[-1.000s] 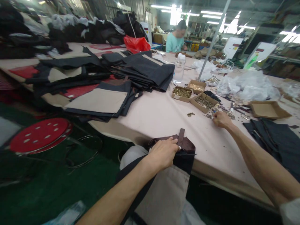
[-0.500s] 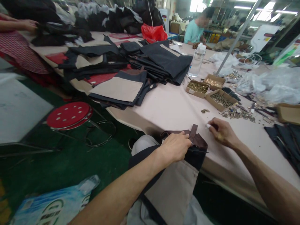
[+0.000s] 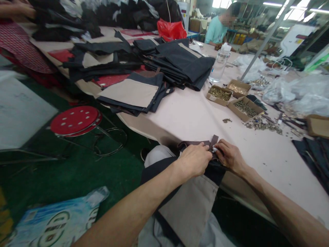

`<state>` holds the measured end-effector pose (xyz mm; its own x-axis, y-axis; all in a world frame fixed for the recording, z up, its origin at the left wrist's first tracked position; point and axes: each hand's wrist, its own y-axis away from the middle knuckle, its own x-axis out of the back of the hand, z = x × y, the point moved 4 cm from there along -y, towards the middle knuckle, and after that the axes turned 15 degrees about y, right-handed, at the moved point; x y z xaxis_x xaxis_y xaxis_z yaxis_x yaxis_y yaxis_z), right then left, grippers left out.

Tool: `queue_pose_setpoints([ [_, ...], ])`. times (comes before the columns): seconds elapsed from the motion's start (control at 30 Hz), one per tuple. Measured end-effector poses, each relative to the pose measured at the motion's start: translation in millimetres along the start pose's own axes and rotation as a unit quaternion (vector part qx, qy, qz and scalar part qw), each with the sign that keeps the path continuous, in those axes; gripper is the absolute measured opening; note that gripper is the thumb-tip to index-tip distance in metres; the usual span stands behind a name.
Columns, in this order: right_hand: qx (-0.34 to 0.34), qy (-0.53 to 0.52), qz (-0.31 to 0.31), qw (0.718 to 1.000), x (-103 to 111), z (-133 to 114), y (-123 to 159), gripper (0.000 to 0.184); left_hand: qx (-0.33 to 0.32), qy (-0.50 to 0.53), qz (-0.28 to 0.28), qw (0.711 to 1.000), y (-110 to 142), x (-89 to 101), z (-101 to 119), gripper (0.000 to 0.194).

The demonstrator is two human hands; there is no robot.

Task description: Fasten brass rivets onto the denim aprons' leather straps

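- Fingers of our left hand point(image 3: 196, 159) curl closed over the brown top of the fabric piece point(image 3: 190, 207), which lies across our lap against the worktop point(image 3: 180, 115).
- Fingers of our right hand point(image 3: 230, 156) bend close together beside the brown strap point(image 3: 215, 139); we cannot tell what they grip.

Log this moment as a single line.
left hand: on dark-and-beige fabric panel | right hand: at brown tab, contact unclear | table: cardboard boxes of small metal fittings
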<state>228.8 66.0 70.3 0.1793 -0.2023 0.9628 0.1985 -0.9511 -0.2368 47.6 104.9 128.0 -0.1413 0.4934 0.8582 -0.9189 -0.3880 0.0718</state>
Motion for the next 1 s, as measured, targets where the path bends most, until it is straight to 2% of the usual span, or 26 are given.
queue_pose_setpoints([
  [0.23,0.014,-0.003,0.000,1.000,5,-7,2,0.026,-0.001,0.001,0.003,1.000,1,2.2,2,0.023],
  [0.43,0.006,-0.121,-0.006,0.993,12,-2,-10,0.019,0.001,0.003,0.004,1.000,1,2.9,2,0.025],
  [0.53,-0.047,-0.176,-0.078,0.980,11,7,-25,0.016,0.002,0.001,-0.002,1.000,1,2.6,1,0.025],
  [0.67,-0.124,-0.236,-0.234,0.935,5,17,-50,0.013,-0.007,-0.011,0.005,1.000,1,5.0,0,0.025],
  [0.73,-0.156,-0.223,-0.286,0.919,4,22,-63,0.012,-0.006,-0.012,0.006,1.000,0,5.4,-1,0.027],
  [0.8,-0.180,-0.172,-0.307,0.918,5,26,-74,0.016,-0.003,-0.009,0.006,1.000,-1,5.3,-3,0.029],
  [0.9,-0.186,-0.096,-0.304,0.929,6,32,-84,0.022,-0.005,-0.007,0.007,1.000,-3,5.8,-4,0.030],
  [1.0,-0.185,-0.101,-0.307,0.928,5,34,-84,0.024,-0.005,-0.011,0.009,1.000,-4,8.1,-3,0.030],
])
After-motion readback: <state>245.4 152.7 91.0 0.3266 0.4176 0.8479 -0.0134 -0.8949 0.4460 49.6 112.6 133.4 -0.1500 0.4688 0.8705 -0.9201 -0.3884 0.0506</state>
